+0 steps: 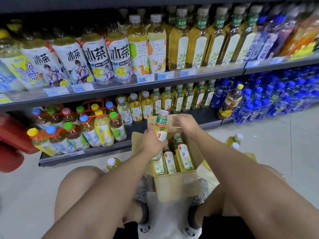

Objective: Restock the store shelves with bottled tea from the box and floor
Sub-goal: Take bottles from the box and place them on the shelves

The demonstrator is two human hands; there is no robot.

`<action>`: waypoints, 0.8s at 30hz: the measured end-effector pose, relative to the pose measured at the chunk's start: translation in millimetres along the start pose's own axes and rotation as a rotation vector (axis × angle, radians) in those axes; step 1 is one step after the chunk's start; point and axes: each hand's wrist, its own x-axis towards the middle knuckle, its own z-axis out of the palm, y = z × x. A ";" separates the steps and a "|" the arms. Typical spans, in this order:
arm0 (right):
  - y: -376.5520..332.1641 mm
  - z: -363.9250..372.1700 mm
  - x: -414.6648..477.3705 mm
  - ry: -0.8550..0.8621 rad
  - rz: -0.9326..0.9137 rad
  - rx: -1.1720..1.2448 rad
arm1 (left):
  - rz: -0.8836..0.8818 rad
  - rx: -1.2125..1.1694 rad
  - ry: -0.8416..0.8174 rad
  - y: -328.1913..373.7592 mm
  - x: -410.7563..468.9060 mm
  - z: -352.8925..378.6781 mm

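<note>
My left hand (151,142) grips a tea bottle (162,131) round its label, just above the open cardboard box (176,188). The bottle's long axis is nearly upright, with the white cap tipped toward the bottom shelf (203,116). My right hand (185,124) hovers beside it, fingers loose and blurred, holding nothing. More clear plastic bottles (183,155) of yellow tea stand upright inside the box.

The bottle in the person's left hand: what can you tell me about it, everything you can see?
The bottle is clear plastic, filled with pale yellow tea, with a whitish cap, a green neck band bearing printed characters and a light label with a small red tag. It is nearly upright, its cap leaning slightly right, and it is lifted above the open cardboard box. The left hand grips its lower body and hides the base. Nothing else appears to touch it.
</note>
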 end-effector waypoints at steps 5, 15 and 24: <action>32.6 4.7 24.5 0.092 0.017 -0.939 | -0.012 0.131 -0.002 -23.8 25.5 -3.0; 110.6 56.5 73.5 0.094 0.162 -1.042 | -0.057 0.129 0.031 -29.5 77.9 14.6; 99.9 69.3 66.8 0.067 0.270 -0.917 | 0.009 0.104 -0.015 -25.7 73.5 -1.5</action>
